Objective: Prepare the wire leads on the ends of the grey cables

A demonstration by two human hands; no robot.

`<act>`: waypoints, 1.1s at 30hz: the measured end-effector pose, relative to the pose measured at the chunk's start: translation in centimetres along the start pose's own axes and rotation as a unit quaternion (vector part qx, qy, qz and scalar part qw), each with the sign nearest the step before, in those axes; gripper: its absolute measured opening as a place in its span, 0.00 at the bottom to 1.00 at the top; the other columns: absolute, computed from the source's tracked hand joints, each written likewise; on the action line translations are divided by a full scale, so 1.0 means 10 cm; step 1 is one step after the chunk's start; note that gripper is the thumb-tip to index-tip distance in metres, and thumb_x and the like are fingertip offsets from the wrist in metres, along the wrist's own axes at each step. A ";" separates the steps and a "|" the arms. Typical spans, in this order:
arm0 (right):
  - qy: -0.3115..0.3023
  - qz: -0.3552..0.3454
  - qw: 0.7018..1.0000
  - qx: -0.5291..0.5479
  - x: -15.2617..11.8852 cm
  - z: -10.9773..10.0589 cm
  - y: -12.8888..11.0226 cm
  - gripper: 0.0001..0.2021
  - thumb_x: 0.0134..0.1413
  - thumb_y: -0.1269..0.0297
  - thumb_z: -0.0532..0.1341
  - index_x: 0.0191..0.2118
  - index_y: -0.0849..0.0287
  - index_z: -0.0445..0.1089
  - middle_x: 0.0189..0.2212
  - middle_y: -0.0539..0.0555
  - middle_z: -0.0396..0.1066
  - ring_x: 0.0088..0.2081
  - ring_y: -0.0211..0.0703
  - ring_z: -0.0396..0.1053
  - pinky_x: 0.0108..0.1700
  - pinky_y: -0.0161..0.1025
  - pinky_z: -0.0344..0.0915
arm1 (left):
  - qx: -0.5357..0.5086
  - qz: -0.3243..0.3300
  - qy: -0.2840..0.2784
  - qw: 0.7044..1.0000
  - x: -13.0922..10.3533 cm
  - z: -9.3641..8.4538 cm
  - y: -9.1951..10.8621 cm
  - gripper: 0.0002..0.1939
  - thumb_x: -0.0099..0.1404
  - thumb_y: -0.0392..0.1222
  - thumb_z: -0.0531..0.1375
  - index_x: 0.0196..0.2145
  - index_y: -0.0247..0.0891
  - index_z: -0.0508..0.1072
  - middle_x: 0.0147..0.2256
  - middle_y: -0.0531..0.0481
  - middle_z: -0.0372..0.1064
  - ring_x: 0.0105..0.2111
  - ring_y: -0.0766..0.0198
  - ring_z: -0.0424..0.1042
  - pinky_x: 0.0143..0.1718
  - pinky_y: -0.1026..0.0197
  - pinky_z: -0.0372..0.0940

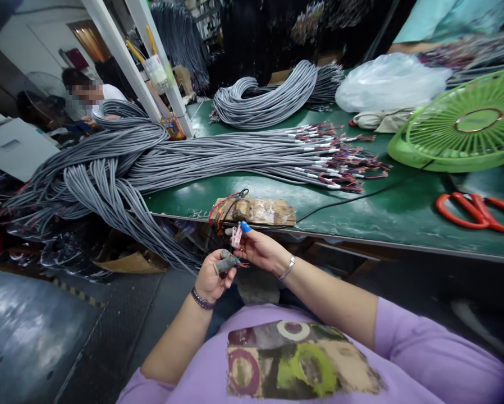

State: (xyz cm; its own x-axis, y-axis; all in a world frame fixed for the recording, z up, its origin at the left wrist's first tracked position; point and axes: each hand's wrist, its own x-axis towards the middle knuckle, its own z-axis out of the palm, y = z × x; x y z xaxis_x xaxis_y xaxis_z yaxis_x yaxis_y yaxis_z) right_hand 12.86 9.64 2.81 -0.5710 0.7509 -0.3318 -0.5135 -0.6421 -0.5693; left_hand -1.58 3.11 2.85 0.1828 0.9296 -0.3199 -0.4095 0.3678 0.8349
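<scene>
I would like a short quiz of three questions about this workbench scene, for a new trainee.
1. True or false: the orange-handled scissors lie on the green table.
2. Which hand holds the grey cable end? A) left hand B) right hand
3. Fill in: the finger cot on the right hand's fingertip is ____ in colour.

Key: 1 true; 2 A; 3 blue.
</scene>
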 end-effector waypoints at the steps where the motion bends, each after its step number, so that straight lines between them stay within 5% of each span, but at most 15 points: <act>1: 0.012 -0.006 1.000 0.012 0.01 0.00 0.01 0.16 0.54 0.51 0.60 0.33 0.61 0.73 0.25 0.51 0.70 0.26 0.34 0.65 0.32 0.32 0.65 | 0.001 -0.003 -0.002 1.000 0.01 0.00 0.00 0.19 0.44 0.49 0.70 0.25 0.36 0.65 0.14 0.55 0.66 0.08 0.75 0.56 0.08 0.72 0.45; 10: 0.037 -0.056 0.998 0.020 0.04 0.05 0.04 0.15 0.49 0.52 0.64 0.28 0.62 0.72 0.22 0.50 0.69 0.24 0.33 0.63 0.29 0.31 0.62 | 0.025 -0.026 -0.011 0.999 0.06 0.05 -0.04 0.19 0.45 0.48 0.69 0.24 0.36 0.65 0.13 0.56 0.65 0.07 0.75 0.55 0.08 0.73 0.45; 22: -0.042 0.027 0.999 0.016 -0.11 -0.02 -0.02 0.22 0.57 0.46 0.54 0.34 0.63 0.70 0.26 0.53 0.70 0.27 0.37 0.67 0.31 0.35 0.66 | 0.061 0.006 0.018 0.998 -0.14 0.08 -0.03 0.18 0.48 0.49 0.68 0.23 0.35 0.64 0.14 0.55 0.66 0.08 0.74 0.58 0.08 0.73 0.47; 28: 0.007 -0.057 0.998 -0.040 -0.09 0.04 -0.03 0.07 0.51 0.63 0.63 0.32 0.62 0.71 0.24 0.49 0.69 0.24 0.33 0.66 0.28 0.31 0.66 | 0.028 0.066 0.074 0.995 -0.18 0.18 -0.06 0.17 0.49 0.49 0.67 0.23 0.36 0.64 0.14 0.56 0.66 0.09 0.74 0.58 0.09 0.73 0.47; 33: 0.033 -0.113 0.989 -0.087 -0.05 -0.01 0.05 0.16 0.53 0.51 0.60 0.30 0.61 0.72 0.24 0.51 0.70 0.25 0.34 0.65 0.29 0.32 0.64 | 0.011 0.079 0.080 0.994 -0.14 0.20 -0.06 0.17 0.49 0.48 0.67 0.24 0.36 0.65 0.15 0.56 0.66 0.09 0.74 0.58 0.09 0.73 0.47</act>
State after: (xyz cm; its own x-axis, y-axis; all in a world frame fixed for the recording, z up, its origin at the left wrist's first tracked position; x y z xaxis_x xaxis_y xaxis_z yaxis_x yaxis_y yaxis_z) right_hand 12.97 8.96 2.64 -0.4076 0.8845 -0.2269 -0.5016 -0.4245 -0.7538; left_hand 0.21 1.52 3.72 -0.0265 0.9680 -0.2495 -0.4014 0.2183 0.8895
